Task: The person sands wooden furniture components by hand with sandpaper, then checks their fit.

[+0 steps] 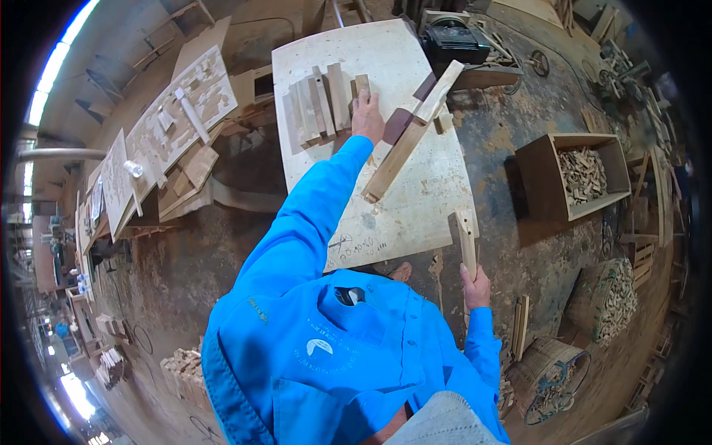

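My left hand (367,117) reaches far across the pale worktable (415,222), its fingers closed over the near part of a short wooden block (361,83). Just left of it, several wooden strips (319,104) lie side by side in a row. In my right hand (475,288), at the table's near right corner, is a wooden piece (466,241) with a small hole near its far end. Two longer wooden bars (400,159) lie slantwise, end to end, right of my left hand, casting dark shadows on the tabletop.
Past the table's far right corner stands a dark motor (452,41). On the floor to the right are an open wooden box (538,174) of offcuts and woven baskets (545,378) of scraps. A second bench (178,111) with wood pieces stands left.
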Available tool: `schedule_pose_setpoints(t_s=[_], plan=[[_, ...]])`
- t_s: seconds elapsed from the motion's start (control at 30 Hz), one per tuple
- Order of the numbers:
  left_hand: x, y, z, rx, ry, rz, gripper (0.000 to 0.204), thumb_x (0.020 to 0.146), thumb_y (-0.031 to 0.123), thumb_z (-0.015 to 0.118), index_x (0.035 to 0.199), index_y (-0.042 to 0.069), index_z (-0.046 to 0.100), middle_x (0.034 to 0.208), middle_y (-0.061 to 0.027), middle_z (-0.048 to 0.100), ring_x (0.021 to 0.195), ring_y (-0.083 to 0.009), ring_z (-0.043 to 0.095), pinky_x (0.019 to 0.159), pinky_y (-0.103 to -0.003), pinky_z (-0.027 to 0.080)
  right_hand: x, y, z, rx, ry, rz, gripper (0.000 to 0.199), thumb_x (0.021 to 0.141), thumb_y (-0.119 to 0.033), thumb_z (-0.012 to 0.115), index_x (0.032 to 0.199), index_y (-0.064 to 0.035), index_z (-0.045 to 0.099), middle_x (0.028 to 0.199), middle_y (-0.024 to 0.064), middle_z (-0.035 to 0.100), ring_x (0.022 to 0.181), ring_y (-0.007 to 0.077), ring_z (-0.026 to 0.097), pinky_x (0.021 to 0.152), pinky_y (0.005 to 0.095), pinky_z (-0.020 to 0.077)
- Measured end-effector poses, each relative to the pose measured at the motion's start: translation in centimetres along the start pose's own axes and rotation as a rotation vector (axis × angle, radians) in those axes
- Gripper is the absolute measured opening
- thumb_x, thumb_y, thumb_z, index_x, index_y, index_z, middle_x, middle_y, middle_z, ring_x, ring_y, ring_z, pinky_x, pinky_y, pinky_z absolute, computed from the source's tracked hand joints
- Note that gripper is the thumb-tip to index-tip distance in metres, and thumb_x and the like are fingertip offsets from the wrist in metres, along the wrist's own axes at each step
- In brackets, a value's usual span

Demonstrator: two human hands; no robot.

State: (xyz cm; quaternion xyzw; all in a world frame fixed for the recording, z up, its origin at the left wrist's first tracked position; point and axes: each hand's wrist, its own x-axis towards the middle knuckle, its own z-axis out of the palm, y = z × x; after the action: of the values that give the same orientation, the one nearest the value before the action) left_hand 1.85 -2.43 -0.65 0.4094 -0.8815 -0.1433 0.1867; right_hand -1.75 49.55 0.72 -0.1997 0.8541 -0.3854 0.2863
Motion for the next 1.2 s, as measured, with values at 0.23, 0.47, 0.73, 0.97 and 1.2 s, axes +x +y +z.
schedule_pose_setpoints(t_s=[0.23, 0.47, 0.73, 0.97, 1.2], plan=[[2.0, 3.6, -1.6, -0.500, 0.079, 0.042, 0.068, 0.084, 0.002, 0.063, 0.151, 0.007, 0.052, 0.156, -0.0255, 0.045, 0.144, -0.0452, 0.046, 0.122, -0.044, 0.040, -0.6, -1.9, -0.9, -0.102, -0.031, 0.069, 0.049, 0.099, -0.043, 0.070, 0.120, 0.0014, 0.069, 0.099, 0.0243, 0.076, 0.095, 0.0360, 0.076, 0.080, 0.0442, 0.0561], [6.2, 7.8, 0.3, -0.582, -0.055, 0.193, 0.059, 0.091, 0.011, 0.066, 0.149, 0.006, 0.055, 0.154, -0.0245, 0.050, 0.142, -0.0426, 0.049, 0.120, -0.045, 0.041, -1.0, -1.8, -0.9, -0.104, -0.026, 0.079, 0.047, 0.099, -0.041, 0.070, 0.121, 0.0007, 0.069, 0.095, 0.0245, 0.076, 0.092, 0.0395, 0.076, 0.079, 0.0461, 0.0569], [6.2, 5.2, 2.8, -0.451, -0.070, 0.236, 0.044, 0.103, 0.030, 0.058, 0.138, 0.004, 0.064, 0.139, -0.0243, 0.065, 0.131, -0.0418, 0.060, 0.113, -0.045, 0.047, -1.0, -1.3, -0.5, -0.156, 0.013, -0.018, 0.046, 0.100, -0.042, 0.067, 0.128, -0.0045, 0.066, 0.095, 0.0258, 0.075, 0.093, 0.0461, 0.073, 0.078, 0.0515, 0.0561], [5.5, 5.0, 4.0, -0.371, -0.145, 0.240, 0.042, 0.107, 0.029, 0.054, 0.140, 0.005, 0.063, 0.147, -0.0179, 0.062, 0.136, -0.0384, 0.057, 0.115, -0.043, 0.045, 0.1, -1.5, 0.6, -0.331, 0.042, -0.001, 0.047, 0.103, -0.050, 0.061, 0.116, -0.0049, 0.062, 0.094, 0.0279, 0.073, 0.090, 0.0510, 0.069, 0.075, 0.0593, 0.0534], [5.6, 5.3, 3.3, -0.386, -0.188, 0.220, 0.043, 0.109, 0.030, 0.053, 0.144, 0.006, 0.063, 0.152, -0.0182, 0.058, 0.144, -0.0355, 0.051, 0.123, -0.041, 0.038, 0.3, -0.7, 1.1, -0.385, 0.010, 0.024, 0.044, 0.104, -0.048, 0.060, 0.113, -0.0052, 0.062, 0.092, 0.0285, 0.072, 0.088, 0.0519, 0.069, 0.074, 0.0609, 0.0521]])
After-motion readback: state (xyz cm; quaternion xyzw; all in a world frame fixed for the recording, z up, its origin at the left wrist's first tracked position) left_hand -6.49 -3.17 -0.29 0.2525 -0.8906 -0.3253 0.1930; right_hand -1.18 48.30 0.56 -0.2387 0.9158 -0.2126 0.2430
